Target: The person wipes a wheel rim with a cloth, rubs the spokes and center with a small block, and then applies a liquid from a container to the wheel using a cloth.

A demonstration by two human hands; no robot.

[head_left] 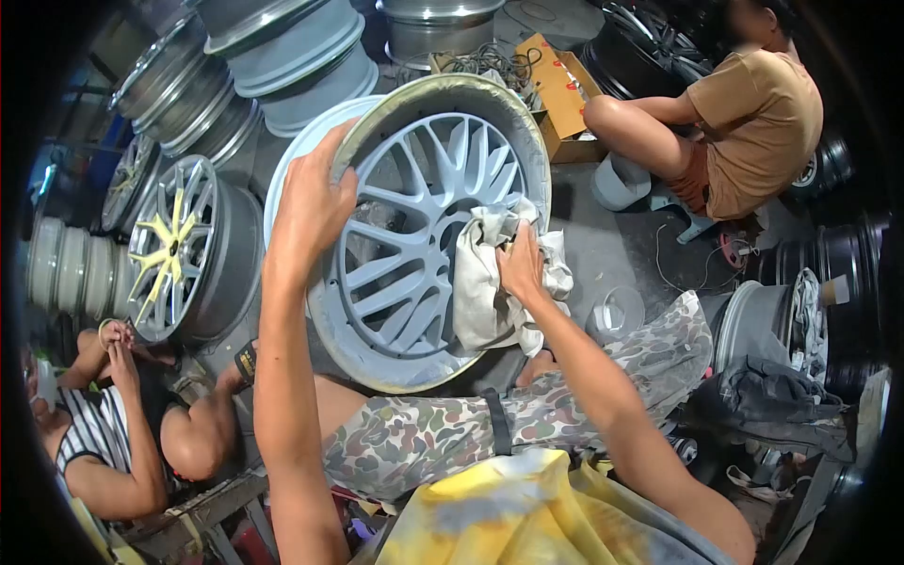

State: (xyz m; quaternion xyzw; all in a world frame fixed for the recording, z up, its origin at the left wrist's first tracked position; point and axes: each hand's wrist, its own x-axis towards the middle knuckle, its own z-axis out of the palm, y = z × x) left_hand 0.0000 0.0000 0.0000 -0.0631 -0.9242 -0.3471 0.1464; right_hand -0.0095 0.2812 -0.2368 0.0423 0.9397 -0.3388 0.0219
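A grey multi-spoke wheel rim (395, 264) stands tilted in front of me, its spoked face towards me. At its upper left edge, my left hand (320, 202) grips the outer lip, with the thumb on the inner side and the fingers mostly hidden behind. My right hand (521, 264) holds a bunched off-white cloth (485, 292) against the right-hand spokes and lip. The cloth covers part of the wheel's right side and hangs down below my hand. Camouflage cloth (405, 443) covers my legs just below the wheel.
Stacked wheel rims (301, 71) stand at the back left. A silver and yellow spoked rim (169, 245) leans at left, near a seated person (104, 424). Another person (763, 122) sits at right by a grey bucket (621, 182). A clear container (617, 313) stands on the floor.
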